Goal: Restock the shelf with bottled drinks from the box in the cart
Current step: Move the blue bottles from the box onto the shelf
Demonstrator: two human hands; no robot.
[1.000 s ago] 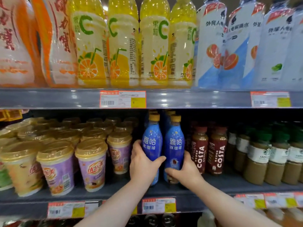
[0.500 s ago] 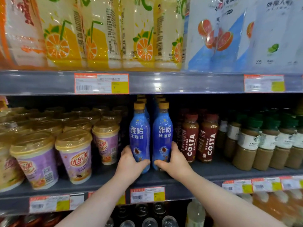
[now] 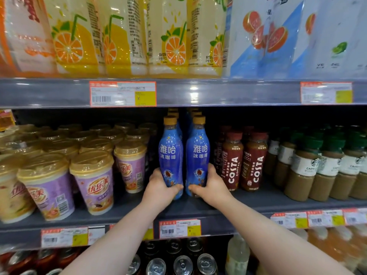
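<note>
Since a second ago both hands have been sliding down the two blue bottles, from their waists to near their bases, and the pair is now seeming to stand in the middle of the shelf (image 3: 258, 203), a little back from its front edge. The left hand (image 3: 158, 187) is wrapping the foot of the left bottle (image 3: 170, 153), thumb across the front. The right hand (image 3: 212, 185) is gripping the right bottle (image 3: 199, 151) the same way, the two thumbs nearly meeting. More blue bottles are lining up behind. To do this well, the person should be pushing both straight back until they are touching that row, keeping them upright with labels facing out, then letting go without twisting. The lane is narrow: cups (image 3: 130, 163) are crowding its left side and Costa bottles (image 3: 232, 161) are standing just beside the right hand, so knuckles could be nudging them. The upper shelf (image 3: 228, 92) is hanging close above the caps. Box and cart are not showing.
</note>
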